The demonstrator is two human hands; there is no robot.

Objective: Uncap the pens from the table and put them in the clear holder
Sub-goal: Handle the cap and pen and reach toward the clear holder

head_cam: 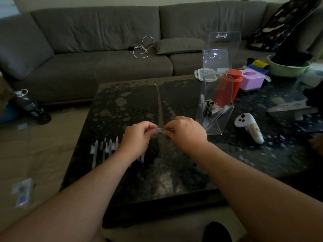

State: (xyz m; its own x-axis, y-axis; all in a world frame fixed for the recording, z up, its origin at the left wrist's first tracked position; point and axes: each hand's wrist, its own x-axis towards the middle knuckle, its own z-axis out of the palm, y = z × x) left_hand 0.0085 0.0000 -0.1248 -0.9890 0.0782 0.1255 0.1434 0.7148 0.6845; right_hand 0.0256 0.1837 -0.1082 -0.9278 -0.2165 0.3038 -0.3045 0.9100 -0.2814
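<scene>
Two hands grip one pen above a dark table.

The left hand [138,135] and right hand [185,131] meet over the table [174,172] centre, fingers of each pinched closed on opposite ends of a pale pen [160,130] held level between them; whether its cap is seated or parted cannot be told through the blur. At 8 o'clock from the hands, a row of capped pens [104,149] lies side by side on the tabletop. At 2 o'clock stands the clear holder [216,109], several pens leaning inside. A white controller [249,127] lies at 3 o'clock.
</scene>
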